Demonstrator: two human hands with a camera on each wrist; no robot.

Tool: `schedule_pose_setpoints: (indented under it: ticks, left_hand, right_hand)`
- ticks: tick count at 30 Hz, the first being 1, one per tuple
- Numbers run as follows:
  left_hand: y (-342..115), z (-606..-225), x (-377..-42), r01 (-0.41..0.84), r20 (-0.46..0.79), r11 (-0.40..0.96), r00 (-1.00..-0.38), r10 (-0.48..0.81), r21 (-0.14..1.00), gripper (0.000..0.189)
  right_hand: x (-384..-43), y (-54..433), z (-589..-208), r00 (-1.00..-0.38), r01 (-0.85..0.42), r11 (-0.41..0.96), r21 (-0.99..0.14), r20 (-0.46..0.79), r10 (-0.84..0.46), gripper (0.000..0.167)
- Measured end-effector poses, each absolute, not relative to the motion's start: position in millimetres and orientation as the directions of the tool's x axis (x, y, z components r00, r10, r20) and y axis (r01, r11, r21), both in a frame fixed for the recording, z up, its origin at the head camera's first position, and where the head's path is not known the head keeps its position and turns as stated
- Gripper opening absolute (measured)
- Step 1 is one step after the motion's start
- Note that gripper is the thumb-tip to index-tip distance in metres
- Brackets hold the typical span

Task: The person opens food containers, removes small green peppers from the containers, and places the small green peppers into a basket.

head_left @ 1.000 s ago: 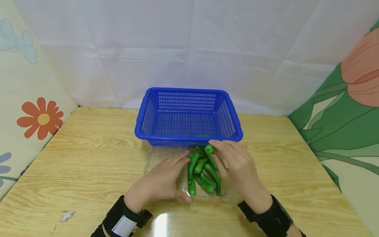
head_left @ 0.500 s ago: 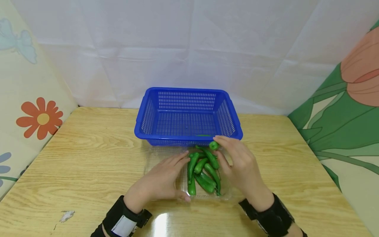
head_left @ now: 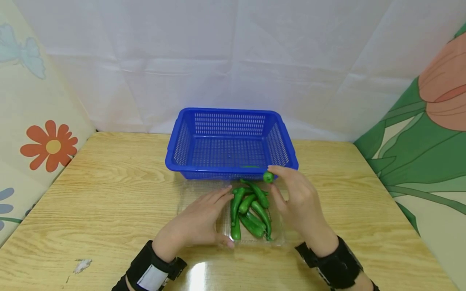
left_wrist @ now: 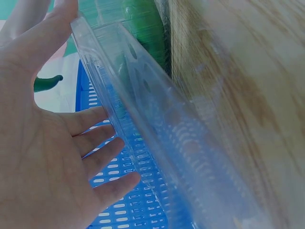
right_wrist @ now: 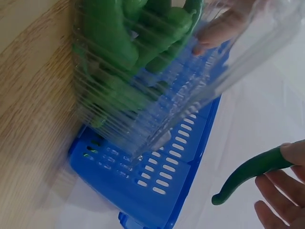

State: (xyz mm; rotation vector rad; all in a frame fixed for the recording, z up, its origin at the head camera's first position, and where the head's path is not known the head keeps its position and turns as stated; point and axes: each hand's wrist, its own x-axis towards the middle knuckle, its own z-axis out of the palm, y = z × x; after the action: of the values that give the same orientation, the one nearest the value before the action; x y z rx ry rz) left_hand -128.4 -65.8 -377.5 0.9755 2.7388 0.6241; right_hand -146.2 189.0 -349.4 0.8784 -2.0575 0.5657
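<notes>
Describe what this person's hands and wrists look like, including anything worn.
The left hand is gloveless, its wrist wrapped in a wide black band with a white rectangular patch and a small black block. The right hand, also gloveless, has a similar black wristband and dark block.

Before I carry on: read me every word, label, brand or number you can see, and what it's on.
None can be read.
Clear plastic container and blue rectangular plastic basket: no lettering shows.
White rectangular patch on the black left wrist strap: nothing legible.
Orange-red printed flower on the left wall: picture only.
</notes>
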Motion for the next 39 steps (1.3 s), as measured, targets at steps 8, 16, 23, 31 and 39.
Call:
schedule_pose_setpoints:
  ticks: [8, 16, 23, 31, 39]
  left_hand:
    - [-66, -377, -128, 0.563, -0.019, 0.697, -0.771, 0.636, 0.444, 0.116]
    - [-66, -378, -128, 0.555, -0.033, 0.706, -0.775, 0.631, 0.440, 0.117]
    - [-66, -378, -128, 0.558, -0.029, 0.706, -0.775, 0.631, 0.436, 0.117]
    - [-65, -377, -128, 0.551, -0.036, 0.709, -0.778, 0.627, 0.440, 0.117]
    - [-65, -377, -128, 0.548, -0.043, 0.716, -0.780, 0.624, 0.433, 0.118]
  right_hand:
    - [-149, 195, -353, -0.502, -0.729, 0.670, -0.142, 0.777, -0.381, 0.040]
    - [-159, 198, -358, -0.494, -0.726, 0.669, -0.160, 0.798, -0.346, 0.051]
    - [-164, 202, -362, -0.518, -0.705, 0.688, -0.171, 0.787, -0.335, 0.053]
    - [-164, 206, -363, -0.564, -0.632, 0.756, -0.167, 0.769, -0.301, 0.047]
    - [-166, 210, -361, -0.629, -0.547, 0.814, -0.197, 0.738, -0.244, 0.042]
